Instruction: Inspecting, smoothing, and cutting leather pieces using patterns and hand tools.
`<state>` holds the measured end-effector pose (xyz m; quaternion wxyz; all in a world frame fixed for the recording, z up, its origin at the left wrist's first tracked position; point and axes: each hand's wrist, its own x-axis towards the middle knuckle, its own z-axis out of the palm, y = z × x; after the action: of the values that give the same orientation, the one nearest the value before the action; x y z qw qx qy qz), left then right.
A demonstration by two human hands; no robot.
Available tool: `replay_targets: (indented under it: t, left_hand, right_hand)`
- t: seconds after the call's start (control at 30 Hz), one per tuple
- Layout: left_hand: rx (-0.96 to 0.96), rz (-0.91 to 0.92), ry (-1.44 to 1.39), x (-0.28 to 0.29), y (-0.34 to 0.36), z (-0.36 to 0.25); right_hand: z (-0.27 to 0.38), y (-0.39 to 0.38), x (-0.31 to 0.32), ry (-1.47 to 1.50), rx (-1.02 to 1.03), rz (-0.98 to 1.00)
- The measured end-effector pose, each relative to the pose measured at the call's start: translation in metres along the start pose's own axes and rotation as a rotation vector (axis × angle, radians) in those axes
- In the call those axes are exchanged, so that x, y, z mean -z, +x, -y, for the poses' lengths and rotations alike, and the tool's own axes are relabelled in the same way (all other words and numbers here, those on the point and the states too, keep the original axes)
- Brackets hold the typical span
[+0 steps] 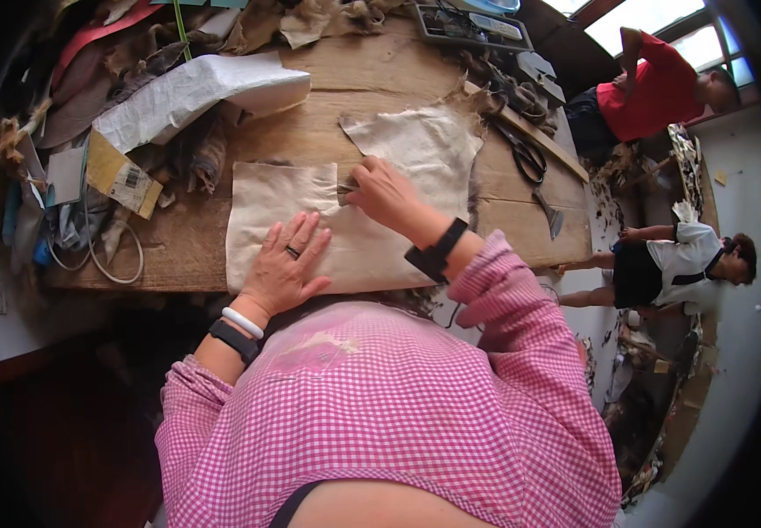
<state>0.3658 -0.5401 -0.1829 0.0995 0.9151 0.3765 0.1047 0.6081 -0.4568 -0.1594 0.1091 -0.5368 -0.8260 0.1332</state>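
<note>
A cream-coloured pelt [253, 198], skin side up with fur showing at some edges, lies on the wooden table in front of me. Its far right part [429, 141] spreads away from me, and a notch opens near the middle of its far edge. My left hand [288, 260] rests flat on the near left of the pelt, fingers outstretched. At the notch, the fingers of my right hand [389, 192] are pinched together over a small greyish-brown thing; whether it is fur or a tool I cannot make out.
Black-handled scissors [525, 160], a fan-shaped blade [550, 216] and a wooden strip [539, 136] lie to the right. Fur scraps, a white sheet [195, 95] and a yellowish card [122, 179] crowd the left. A tool tray [477, 32] sits at the back. Two people stand beyond the table's right.
</note>
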Motion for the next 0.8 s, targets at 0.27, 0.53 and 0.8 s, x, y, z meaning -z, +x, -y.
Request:
replay_targets:
  t: [0.27,0.53,0.8]
  left_hand:
    - [0.025,-0.098,-0.079,-0.005,-0.003,0.006]
    - [-0.035,-0.174,-0.133,-0.009,-0.011,0.011]
    - [-0.095,-0.126,-0.139,-0.005,-0.013,0.01]
  right_hand:
    - [-0.024,0.048,-0.002,0.015,-0.269,0.041]
    - [0.0,0.074,0.037,1.533,-0.52,-0.547]
    - [0.053,0.046,-0.041,0.1,0.096,-0.053]
